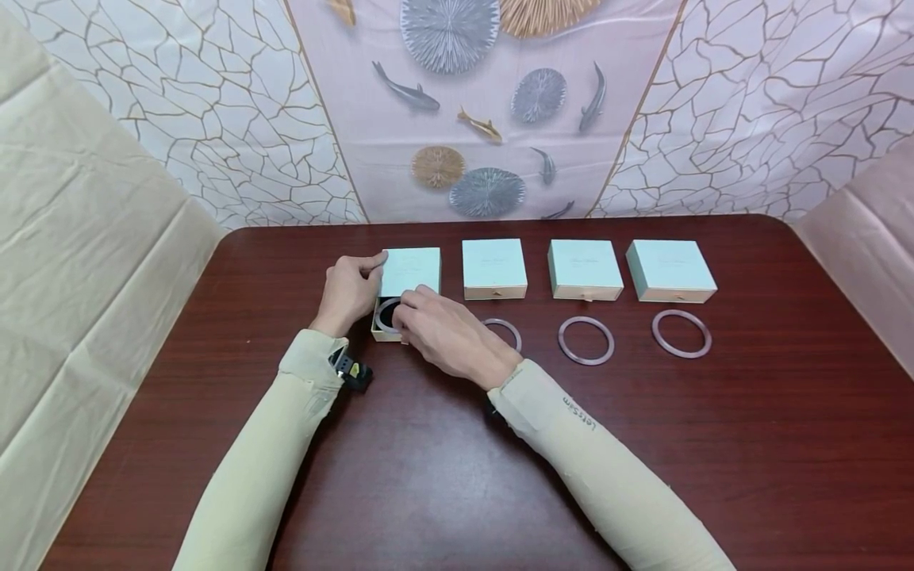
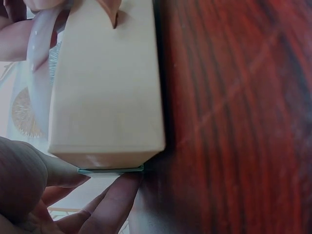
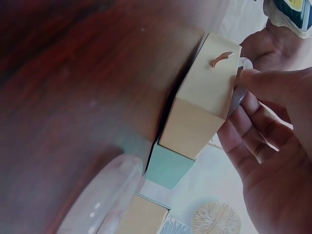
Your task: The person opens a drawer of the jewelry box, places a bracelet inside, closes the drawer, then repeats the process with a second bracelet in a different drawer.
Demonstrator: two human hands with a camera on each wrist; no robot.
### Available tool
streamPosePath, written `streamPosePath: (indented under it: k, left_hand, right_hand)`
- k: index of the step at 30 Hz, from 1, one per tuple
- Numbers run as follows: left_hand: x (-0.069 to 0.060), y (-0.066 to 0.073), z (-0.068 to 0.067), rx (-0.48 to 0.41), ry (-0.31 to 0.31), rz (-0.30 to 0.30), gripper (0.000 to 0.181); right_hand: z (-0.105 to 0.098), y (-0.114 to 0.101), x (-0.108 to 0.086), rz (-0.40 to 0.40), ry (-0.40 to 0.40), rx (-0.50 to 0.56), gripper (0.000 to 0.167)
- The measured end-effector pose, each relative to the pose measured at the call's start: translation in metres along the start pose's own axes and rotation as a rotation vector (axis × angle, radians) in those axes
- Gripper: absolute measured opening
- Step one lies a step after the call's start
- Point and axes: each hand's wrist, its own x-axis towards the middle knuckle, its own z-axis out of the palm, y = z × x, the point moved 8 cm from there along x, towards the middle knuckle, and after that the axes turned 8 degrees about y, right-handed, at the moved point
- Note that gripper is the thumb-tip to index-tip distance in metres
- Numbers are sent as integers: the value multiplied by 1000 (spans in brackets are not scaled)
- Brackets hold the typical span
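Observation:
At the left end of a row, a pale mint box (image 1: pixel 410 271) has its cream drawer (image 2: pixel 107 97) pulled out toward me. My left hand (image 1: pixel 347 292) grips the box at its left side. A pale lilac bangle (image 1: pixel 379 319) lies at the open drawer over a dark lining, tilted in the right wrist view. Between thumb and fingers my right hand (image 1: pixel 450 333) pinches the bangle's right side. That hand covers part of the drawer in the head view. A small brown pull tab (image 3: pixel 223 59) stands on the drawer front.
Three closed mint boxes stand to the right: one (image 1: pixel 494 268), a second (image 1: pixel 585 268) and a third (image 1: pixel 671 270). In front lie a bangle (image 1: pixel 512 329) partly behind my right hand, another bangle (image 1: pixel 562 341) and a third bangle (image 1: pixel 655 333). Patterned cloth (image 1: pixel 250 103) hangs behind the table (image 1: pixel 443 476).

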Motion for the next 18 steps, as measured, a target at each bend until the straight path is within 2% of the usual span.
streamPosePath:
  k: [18]
  left_hand:
    - [0, 1, 0, 4, 5, 5, 37]
  right_hand:
    - [-1, 4, 0, 16, 19, -30, 17]
